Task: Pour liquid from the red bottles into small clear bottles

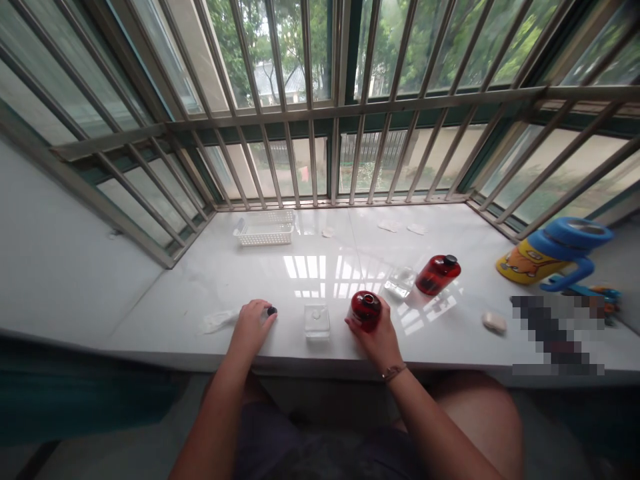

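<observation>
The basket (265, 233) sits behind and left of both bottles (364, 312).

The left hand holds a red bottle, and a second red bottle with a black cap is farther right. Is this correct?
Not quite: the head view shows that the right hand, not the left hand, holds the red bottle. The second red bottle with a black cap is indeed farther right.

Red bottle (367, 309) in right hand (379, 337)

Left of our yellow-and-blue, cartoon-printed flask (543, 250), we see two red bottles (434, 276), a black cap (271, 311) and a white basket (267, 235).
</observation>
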Tool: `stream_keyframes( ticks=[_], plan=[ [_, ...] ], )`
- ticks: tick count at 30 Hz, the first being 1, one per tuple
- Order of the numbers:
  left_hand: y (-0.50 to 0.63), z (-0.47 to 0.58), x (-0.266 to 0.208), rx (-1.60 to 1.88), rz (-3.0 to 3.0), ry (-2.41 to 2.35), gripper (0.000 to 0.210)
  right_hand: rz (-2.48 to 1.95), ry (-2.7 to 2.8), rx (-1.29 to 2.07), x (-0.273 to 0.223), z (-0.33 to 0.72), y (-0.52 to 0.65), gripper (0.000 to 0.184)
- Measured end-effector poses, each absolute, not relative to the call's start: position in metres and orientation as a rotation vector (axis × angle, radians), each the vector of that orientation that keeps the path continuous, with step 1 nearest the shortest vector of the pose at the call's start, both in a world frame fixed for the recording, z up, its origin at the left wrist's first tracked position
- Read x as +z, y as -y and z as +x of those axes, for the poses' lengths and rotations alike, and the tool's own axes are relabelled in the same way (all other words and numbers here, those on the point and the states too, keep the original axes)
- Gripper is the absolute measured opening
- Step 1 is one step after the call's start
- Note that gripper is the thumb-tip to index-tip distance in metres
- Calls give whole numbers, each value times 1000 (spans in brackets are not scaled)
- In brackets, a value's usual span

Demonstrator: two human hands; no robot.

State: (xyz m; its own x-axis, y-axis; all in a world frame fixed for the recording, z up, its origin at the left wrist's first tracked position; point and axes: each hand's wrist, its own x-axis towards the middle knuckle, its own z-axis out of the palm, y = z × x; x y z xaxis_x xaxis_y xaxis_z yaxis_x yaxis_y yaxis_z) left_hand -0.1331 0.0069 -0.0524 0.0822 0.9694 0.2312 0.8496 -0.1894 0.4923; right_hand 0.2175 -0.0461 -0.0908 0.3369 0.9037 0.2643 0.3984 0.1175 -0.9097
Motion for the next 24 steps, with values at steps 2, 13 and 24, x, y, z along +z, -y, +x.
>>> stream_keyframes(
  ticks=[2,13,24],
  plan=[
    [-3,-125,-45,784,2075,-1773,20,-1486,1244,573,-90,217,46,95],
    [20,-71,13,723,2191,-1384,28,-1475,1259,570,-89,219,47,93],
    [8,-53,24,599,2244,-1357,13,-1450,1288,541,-88,218,47,91]
  ],
)
